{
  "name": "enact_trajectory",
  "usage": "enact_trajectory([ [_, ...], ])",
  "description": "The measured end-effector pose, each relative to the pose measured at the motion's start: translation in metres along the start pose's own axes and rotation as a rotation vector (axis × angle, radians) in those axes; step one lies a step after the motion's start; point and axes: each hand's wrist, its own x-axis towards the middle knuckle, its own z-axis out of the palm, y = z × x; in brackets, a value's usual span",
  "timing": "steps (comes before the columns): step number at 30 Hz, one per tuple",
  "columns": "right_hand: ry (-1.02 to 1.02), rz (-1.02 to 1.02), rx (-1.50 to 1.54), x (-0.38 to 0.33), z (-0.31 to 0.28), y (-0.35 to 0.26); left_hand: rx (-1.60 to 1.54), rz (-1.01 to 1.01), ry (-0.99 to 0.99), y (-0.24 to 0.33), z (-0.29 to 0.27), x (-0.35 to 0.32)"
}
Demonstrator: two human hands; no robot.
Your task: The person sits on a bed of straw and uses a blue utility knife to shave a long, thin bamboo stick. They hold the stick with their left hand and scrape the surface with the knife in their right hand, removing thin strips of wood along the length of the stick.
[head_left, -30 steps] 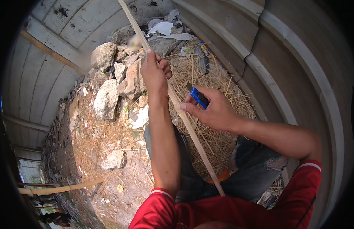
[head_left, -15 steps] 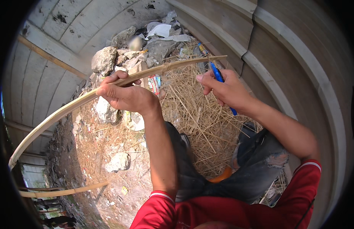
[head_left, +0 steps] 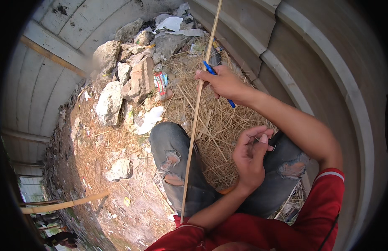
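Note:
My right hand is closed on a long, thin bamboo strip, pinching it between thumb and fingers. The same hand also keeps hold of a slim blue-handled knife; its blade cannot be made out. Running steeply, the strip goes from the top edge of the view past my left knee down to my lap. Over my right thigh, my left hand is turned palm up, fingers loosely curled and apart, with nothing visible in it.
Dry straw and shavings cover the ground between my legs. Rough rocks and a broken block lie ahead to the left, near scraps of litter. A corrugated metal wall curves close on my right. Another bamboo piece juts in at lower left.
My left hand has let go of the bamboo strip and moved right and down over my thigh. My right hand now grips the strip, which has swung from sideways to steeply upright.

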Motion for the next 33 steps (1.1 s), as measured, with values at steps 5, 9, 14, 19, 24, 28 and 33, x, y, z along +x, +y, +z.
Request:
enact_trajectory([
  [5,-0.031,-0.044,-0.033,-0.004,-0.005,-0.012,0.762,0.863,0.247,0.050,-0.025,0.077],
  [9,-0.069,-0.077,-0.035,-0.012,-0.018,-0.031,1.113,0.209,-0.097,0.072,-0.073,0.123],
  [14,-0.004,-0.119,-0.331,-0.031,-0.023,-0.055,0.503,-0.257,-0.266,0.056,-0.090,0.131],
  [19,0.024,-0.061,-0.315,-0.040,-0.052,-0.046,0.319,-0.411,-0.274,0.052,-0.082,0.139],
  [24,-0.033,-0.229,-0.352,-0.051,-0.049,-0.056,0.262,-0.404,-0.244,0.070,-0.078,0.164],
  [28,-0.013,-0.341,-0.490,-0.045,-0.044,-0.052,0.167,-0.373,-0.249,0.076,-0.068,0.212],
  [33,0.103,-0.390,-0.485,-0.038,-0.052,-0.039,0.013,-0.363,-0.195,0.094,-0.062,0.235],
])
